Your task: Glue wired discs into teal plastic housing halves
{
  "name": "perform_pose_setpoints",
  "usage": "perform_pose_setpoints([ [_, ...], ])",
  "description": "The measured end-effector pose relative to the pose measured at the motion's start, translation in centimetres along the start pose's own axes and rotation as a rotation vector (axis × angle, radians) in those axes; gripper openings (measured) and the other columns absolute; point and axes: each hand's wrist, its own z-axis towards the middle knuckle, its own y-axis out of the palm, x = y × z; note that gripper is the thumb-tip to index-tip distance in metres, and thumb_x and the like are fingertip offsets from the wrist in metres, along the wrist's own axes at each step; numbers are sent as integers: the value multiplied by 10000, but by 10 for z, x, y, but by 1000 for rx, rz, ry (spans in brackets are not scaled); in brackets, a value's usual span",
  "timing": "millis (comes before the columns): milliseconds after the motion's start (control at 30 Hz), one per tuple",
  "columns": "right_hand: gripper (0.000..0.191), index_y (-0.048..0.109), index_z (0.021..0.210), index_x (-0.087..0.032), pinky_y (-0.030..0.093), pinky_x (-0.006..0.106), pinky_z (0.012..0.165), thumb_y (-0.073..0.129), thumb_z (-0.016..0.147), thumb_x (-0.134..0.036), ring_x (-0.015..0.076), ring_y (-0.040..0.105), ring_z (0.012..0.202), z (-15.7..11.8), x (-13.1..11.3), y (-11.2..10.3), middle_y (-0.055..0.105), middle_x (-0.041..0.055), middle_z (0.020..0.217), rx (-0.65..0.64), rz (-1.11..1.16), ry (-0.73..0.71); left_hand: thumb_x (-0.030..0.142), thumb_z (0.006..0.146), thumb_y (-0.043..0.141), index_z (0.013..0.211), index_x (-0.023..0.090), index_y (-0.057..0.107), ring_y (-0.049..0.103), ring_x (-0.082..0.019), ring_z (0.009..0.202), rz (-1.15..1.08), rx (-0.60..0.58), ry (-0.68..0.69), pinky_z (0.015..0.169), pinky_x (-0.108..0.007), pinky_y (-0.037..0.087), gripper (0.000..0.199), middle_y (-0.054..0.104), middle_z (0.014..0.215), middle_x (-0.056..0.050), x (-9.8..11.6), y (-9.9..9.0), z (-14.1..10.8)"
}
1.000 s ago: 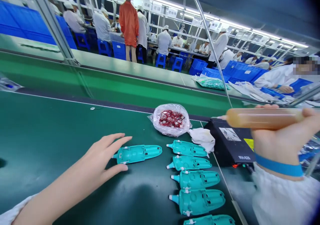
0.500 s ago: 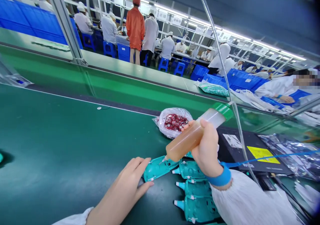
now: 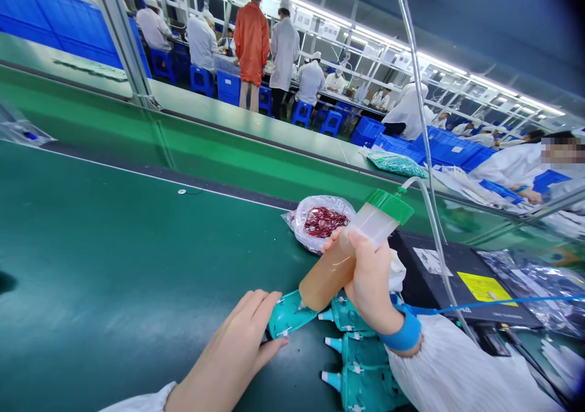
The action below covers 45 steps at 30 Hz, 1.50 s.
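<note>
My right hand (image 3: 368,278) is wrapped round a glue dispensing syringe (image 3: 329,273) filled with amber liquid. The syringe has a green cap and a clear hose; it tilts, with its tip down at a teal plastic housing half (image 3: 289,316). My left hand (image 3: 244,333) grips the left end of that housing between thumb and fingers, on the green bench. Several similar teal housings (image 3: 368,351) with pale blue nozzle tips lie in a row beneath and beside my right forearm. A blue wrist strap (image 3: 402,333) circles my right wrist.
Behind the syringe sits a plastic bag of red-wired parts (image 3: 322,220). To the right are a black box (image 3: 429,278) with a yellow label and clear plastic bags (image 3: 543,278). A metal post (image 3: 121,40) rises at the left. People in white work in the background.
The syringe and my right hand have shifted slightly left and down, and the syringe stands steeper. Its tip is now further along the housing to the right. My left hand keeps its hold.
</note>
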Motion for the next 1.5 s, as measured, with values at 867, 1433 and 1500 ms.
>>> perform_pose_setpoints([
  [867, 192, 536, 727, -210, 513, 326, 474, 658, 663, -344, 183, 586, 475, 0, -2, 4, 626, -8, 547, -85, -51, -101, 89, 695, 737, 1087, 264, 577, 645, -206, 855, 22, 85, 82, 724, -304, 561, 458, 644, 964, 5, 0, -2, 2],
  [1433, 149, 549, 689, -234, 485, 326, 471, 647, 679, -346, 188, 594, 526, -7, -7, 17, 629, 5, 598, -197, -167, -244, 91, 693, 748, 1123, 260, 538, 647, -202, 838, 49, 90, 124, 716, -302, 555, 508, 638, 966, 0, -4, 2, 0],
  [1500, 142, 573, 675, -229, 495, 337, 489, 658, 670, -342, 193, 601, 546, -10, -6, 17, 637, 17, 626, -211, -172, -244, 105, 725, 720, 1132, 258, 539, 650, -200, 828, 52, 112, 131, 711, -299, 559, 471, 640, 956, -1, -5, 2, 0],
])
